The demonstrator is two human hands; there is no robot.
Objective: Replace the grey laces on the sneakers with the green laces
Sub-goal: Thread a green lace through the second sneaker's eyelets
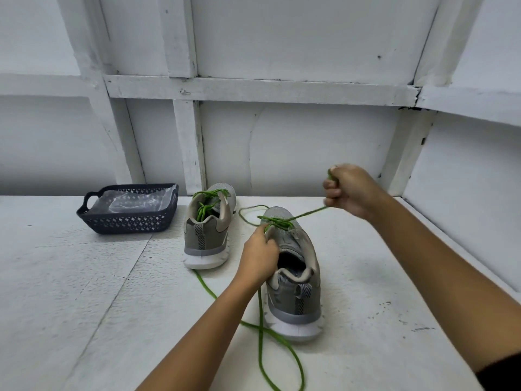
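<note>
In the middle of the frame the nearer sneaker stands on the white table with its heel towards the camera, so that the eyelets are open to both hands. The right hand, raised in the right half of the frame, is closed into a fist around the green lace. This strand runs tight from the fist down to the eyelets, and I judge that the hand pulls there to draw the slack through. The left hand sits at the left edge of the shoe's opening, its fingers bent and pinching the same lace next to the eyelets, probably to keep the shoe still and the crossings in place against the pull. The free length of the lace lies in loose loops on the table at the lower middle of the frame, out of the way of the work. Just left of centre stands the other sneaker, close beside the first, with a second green lace already threaded and its ends tucked inside, so this shoe seems finished. At the upper left a dark basket holds clear plastic. No grey lace shows on either shoe, and I cannot tell whether one lies in the basket.
</note>
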